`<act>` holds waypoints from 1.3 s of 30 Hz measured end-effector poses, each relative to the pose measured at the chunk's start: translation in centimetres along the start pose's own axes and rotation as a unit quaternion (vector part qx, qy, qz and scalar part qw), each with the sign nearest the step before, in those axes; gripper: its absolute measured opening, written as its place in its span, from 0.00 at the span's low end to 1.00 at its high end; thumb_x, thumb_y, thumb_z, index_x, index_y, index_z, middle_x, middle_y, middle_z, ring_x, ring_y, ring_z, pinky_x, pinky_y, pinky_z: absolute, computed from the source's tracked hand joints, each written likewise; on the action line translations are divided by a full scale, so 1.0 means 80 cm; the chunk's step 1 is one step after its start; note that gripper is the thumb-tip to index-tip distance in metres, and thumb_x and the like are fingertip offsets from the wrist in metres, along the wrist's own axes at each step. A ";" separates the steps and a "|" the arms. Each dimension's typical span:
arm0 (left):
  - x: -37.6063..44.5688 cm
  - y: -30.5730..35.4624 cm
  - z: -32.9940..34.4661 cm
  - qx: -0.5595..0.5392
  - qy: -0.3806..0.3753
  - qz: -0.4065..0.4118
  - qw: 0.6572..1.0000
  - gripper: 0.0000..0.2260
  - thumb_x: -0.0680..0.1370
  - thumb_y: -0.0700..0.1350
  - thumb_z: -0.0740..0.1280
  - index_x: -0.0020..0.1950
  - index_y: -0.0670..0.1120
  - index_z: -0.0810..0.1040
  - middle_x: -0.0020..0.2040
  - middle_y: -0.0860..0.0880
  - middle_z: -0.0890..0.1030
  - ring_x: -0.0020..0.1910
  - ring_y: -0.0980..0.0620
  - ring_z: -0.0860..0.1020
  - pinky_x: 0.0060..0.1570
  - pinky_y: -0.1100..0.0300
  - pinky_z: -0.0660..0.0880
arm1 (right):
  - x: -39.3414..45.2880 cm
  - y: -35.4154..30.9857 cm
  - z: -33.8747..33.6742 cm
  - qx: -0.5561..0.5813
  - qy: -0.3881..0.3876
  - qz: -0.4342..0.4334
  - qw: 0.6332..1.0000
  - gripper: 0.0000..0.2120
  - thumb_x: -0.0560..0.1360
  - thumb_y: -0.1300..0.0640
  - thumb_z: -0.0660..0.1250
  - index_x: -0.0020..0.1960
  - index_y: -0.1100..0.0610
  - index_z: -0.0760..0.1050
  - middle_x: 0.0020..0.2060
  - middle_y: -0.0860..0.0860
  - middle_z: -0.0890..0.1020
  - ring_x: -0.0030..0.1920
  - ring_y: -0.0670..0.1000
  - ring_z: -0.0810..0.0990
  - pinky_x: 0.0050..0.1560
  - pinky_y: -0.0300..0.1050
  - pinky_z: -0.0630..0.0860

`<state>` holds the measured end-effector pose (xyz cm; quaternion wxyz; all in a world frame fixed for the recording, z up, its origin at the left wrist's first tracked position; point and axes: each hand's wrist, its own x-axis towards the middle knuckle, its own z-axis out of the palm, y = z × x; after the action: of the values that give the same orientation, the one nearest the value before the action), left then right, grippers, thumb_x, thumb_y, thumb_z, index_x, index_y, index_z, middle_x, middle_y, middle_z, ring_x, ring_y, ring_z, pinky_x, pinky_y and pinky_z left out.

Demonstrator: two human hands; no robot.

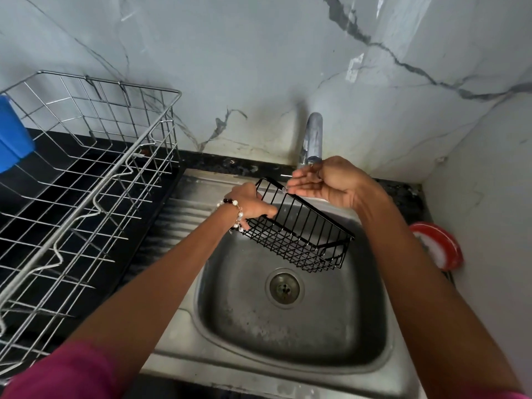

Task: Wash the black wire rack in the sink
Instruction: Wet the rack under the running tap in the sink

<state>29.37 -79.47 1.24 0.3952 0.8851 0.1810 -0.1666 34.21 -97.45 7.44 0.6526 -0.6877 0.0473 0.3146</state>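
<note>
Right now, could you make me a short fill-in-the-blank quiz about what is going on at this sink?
1. The left hand holds a wire rack coloured ____.
2. The rack is held above the ____.
3. The right hand is cupped just under the ____.
4. The bracelet is on the ____ wrist.

Missing words: black; sink; tap; left

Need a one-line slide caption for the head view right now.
Left hand grips the black wire rack over the sink; right hand cupped under the faucet.
</note>
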 end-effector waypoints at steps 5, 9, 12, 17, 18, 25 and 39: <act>-0.004 0.003 -0.003 0.035 0.016 0.007 0.999 0.14 0.63 0.49 0.76 0.38 0.46 0.74 0.41 0.48 0.78 0.41 0.46 0.83 0.36 0.50 0.83 | 0.003 0.002 -0.003 -0.016 -0.011 -0.002 1.000 0.13 0.79 0.73 0.52 0.55 0.72 0.75 0.51 0.68 0.81 0.51 0.62 0.83 0.51 0.51 0.82; -0.005 0.001 -0.002 0.051 0.017 0.007 0.999 0.15 0.61 0.49 0.77 0.41 0.44 0.76 0.41 0.48 0.79 0.39 0.47 0.83 0.34 0.50 0.83 | 0.003 0.004 0.001 -0.022 -0.003 0.003 1.000 0.12 0.79 0.72 0.54 0.53 0.72 0.75 0.50 0.66 0.81 0.49 0.60 0.84 0.50 0.51 0.82; -0.003 -0.001 -0.003 0.055 0.027 0.003 0.998 0.19 0.59 0.50 0.77 0.43 0.45 0.75 0.44 0.49 0.78 0.38 0.47 0.82 0.32 0.50 0.82 | 0.005 0.008 0.002 -0.050 -0.003 -0.003 0.999 0.12 0.79 0.72 0.54 0.54 0.71 0.75 0.51 0.66 0.81 0.49 0.59 0.83 0.50 0.49 0.82; -0.001 -0.002 -0.005 0.025 0.023 0.006 0.999 0.15 0.61 0.49 0.77 0.37 0.46 0.73 0.41 0.49 0.77 0.40 0.46 0.83 0.33 0.50 0.83 | 0.007 0.013 -0.001 -0.033 -0.062 -0.006 0.998 0.14 0.78 0.73 0.53 0.56 0.71 0.76 0.52 0.66 0.81 0.52 0.59 0.83 0.54 0.49 0.80; -0.001 -0.003 -0.006 0.021 0.028 0.004 0.999 0.15 0.61 0.49 0.77 0.38 0.47 0.73 0.41 0.49 0.77 0.40 0.47 0.83 0.34 0.50 0.83 | 0.008 0.016 -0.004 -0.081 -0.033 0.002 0.996 0.13 0.78 0.73 0.54 0.55 0.71 0.76 0.52 0.66 0.81 0.51 0.59 0.83 0.53 0.49 0.81; 0.003 -0.016 -0.015 -0.052 0.041 -0.012 0.998 0.27 0.61 0.47 0.77 0.56 0.38 0.78 0.51 0.43 0.79 0.45 0.48 0.80 0.30 0.53 0.82 | 0.007 0.019 -0.013 -0.099 -0.015 0.006 0.995 0.14 0.77 0.74 0.55 0.55 0.70 0.77 0.51 0.65 0.81 0.53 0.59 0.83 0.53 0.50 0.81; 0.007 -0.051 -0.043 -0.189 0.046 -0.065 0.979 0.22 0.60 0.44 0.77 0.47 0.43 0.69 0.55 0.44 0.77 0.53 0.45 0.79 0.37 0.47 0.82 | 0.005 0.011 -0.014 0.034 -0.050 -0.016 0.998 0.15 0.78 0.74 0.53 0.57 0.69 0.76 0.51 0.65 0.83 0.53 0.59 0.83 0.56 0.51 0.79</act>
<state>28.55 -74.21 0.58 0.5349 0.7876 0.2840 -0.1139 34.57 -98.48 6.45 0.6825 -0.6488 0.0140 0.3363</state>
